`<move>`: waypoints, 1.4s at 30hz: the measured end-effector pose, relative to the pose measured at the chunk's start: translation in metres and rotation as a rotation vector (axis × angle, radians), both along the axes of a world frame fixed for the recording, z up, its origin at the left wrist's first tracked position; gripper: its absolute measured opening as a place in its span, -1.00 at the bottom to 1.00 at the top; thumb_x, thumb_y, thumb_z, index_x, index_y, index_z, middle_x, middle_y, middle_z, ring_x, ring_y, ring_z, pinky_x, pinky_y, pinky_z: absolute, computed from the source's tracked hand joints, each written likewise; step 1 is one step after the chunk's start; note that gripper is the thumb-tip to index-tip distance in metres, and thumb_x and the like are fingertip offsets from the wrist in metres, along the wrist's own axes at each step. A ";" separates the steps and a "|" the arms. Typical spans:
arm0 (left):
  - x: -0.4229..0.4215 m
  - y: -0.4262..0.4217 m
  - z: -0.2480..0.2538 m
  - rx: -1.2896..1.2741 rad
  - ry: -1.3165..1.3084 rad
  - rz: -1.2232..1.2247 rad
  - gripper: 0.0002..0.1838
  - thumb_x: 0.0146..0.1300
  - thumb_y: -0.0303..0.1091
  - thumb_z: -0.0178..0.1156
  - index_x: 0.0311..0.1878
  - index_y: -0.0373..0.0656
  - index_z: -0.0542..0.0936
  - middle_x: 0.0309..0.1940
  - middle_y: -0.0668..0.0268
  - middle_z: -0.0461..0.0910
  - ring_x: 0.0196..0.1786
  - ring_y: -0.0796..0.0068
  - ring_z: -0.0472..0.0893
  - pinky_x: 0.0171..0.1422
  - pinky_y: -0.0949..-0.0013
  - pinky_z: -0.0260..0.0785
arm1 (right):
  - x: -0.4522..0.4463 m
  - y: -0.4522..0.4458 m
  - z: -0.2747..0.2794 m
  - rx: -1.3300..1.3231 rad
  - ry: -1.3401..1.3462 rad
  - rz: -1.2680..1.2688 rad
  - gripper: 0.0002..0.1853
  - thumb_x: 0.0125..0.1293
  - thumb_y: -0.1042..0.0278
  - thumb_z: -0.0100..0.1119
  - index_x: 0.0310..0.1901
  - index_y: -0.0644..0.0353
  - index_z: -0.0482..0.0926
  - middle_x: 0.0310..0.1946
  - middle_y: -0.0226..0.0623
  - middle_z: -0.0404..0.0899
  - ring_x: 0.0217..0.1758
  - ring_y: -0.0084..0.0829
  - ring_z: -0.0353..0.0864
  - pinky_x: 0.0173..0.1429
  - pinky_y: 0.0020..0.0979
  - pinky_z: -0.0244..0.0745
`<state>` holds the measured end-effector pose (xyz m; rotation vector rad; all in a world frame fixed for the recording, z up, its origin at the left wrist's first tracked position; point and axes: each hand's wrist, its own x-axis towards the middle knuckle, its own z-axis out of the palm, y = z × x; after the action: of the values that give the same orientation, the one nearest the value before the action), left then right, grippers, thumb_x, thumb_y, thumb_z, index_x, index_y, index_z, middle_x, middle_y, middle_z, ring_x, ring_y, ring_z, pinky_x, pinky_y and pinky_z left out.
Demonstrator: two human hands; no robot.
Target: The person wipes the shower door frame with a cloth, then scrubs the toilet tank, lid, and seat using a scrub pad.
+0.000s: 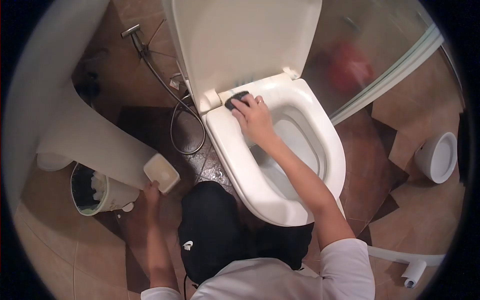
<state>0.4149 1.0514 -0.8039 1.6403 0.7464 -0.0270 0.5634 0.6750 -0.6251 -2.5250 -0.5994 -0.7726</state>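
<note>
My right hand (256, 119) presses a dark scrubbing pad (236, 100) against the back left of the white toilet seat (320, 117), close to the hinge. A ring shows on one of its fingers. The toilet lid (245, 40) stands raised behind the seat, with bluish marks near its lower edge. Off to the left, my left hand (153, 191) grips the edge of a small pale plastic tub (162, 172). The tub holds something whitish that I cannot make out. Part of the pad is hidden under my fingers.
A bidet sprayer (131, 31) with a looped hose (172, 130) hangs left of the toilet. A waste bin (112, 200) stands at the left beside a white pedestal (100, 130). At the right are a glass door edge (390, 80), a white round container (442, 157) and a white pipe (415, 272).
</note>
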 end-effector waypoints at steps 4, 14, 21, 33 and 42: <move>-0.053 -0.009 -0.067 0.249 0.062 -0.226 -0.65 0.20 -0.31 0.03 -0.07 -0.38 0.57 -0.26 0.02 0.64 -0.26 0.18 0.66 -0.13 0.17 0.49 | 0.023 0.006 0.004 0.032 -0.027 -0.023 -0.74 0.15 0.28 0.23 -0.12 0.09 0.62 -0.24 -0.24 0.45 -0.24 -0.10 0.43 -0.21 -0.15 0.44; -0.094 0.008 -0.165 0.284 0.677 -0.302 -0.51 0.29 -0.08 0.10 0.05 -0.35 0.53 -0.01 0.07 0.59 0.04 0.26 0.58 0.14 0.22 0.38 | 0.018 0.021 0.005 0.052 -0.116 0.033 -0.75 0.17 0.33 0.17 -0.11 0.12 0.62 -0.21 -0.21 0.48 -0.19 -0.14 0.49 -0.12 -0.19 0.45; -0.004 -0.016 -0.057 0.342 0.434 -0.423 -0.47 0.34 -0.07 0.02 0.12 -0.39 0.47 0.08 0.00 0.53 0.16 0.18 0.50 0.25 0.24 0.29 | 0.038 -0.052 -0.002 0.031 -0.090 -0.177 -0.76 0.14 0.34 0.19 -0.14 0.12 0.65 -0.24 -0.23 0.52 -0.24 -0.14 0.48 -0.16 -0.18 0.41; 0.096 -0.251 0.161 0.168 -0.349 -0.277 -0.02 0.21 -0.22 0.20 0.39 -0.55 -0.24 0.42 -0.31 -0.27 0.51 -0.12 -0.23 0.55 0.18 -0.35 | -0.010 -0.006 0.004 0.123 0.122 0.002 -0.81 0.16 0.38 0.18 -0.19 0.17 0.65 -0.35 -0.23 0.45 -0.26 -0.21 0.53 -0.29 -0.17 0.47; 0.095 -0.251 0.144 0.004 -0.520 -0.300 -0.07 0.24 -0.27 0.17 0.38 -0.56 -0.23 0.42 -0.31 -0.28 0.51 -0.11 -0.27 0.55 0.14 -0.40 | 0.018 -0.042 0.002 0.152 0.132 0.111 -0.79 0.14 0.37 0.19 -0.16 0.05 0.68 -0.30 -0.26 0.51 -0.33 -0.23 0.59 -0.31 -0.28 0.51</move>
<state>0.5099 0.8005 -0.6599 1.6521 0.1029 0.1812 0.5809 0.6332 -0.6234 -2.3604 -0.6069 -0.5839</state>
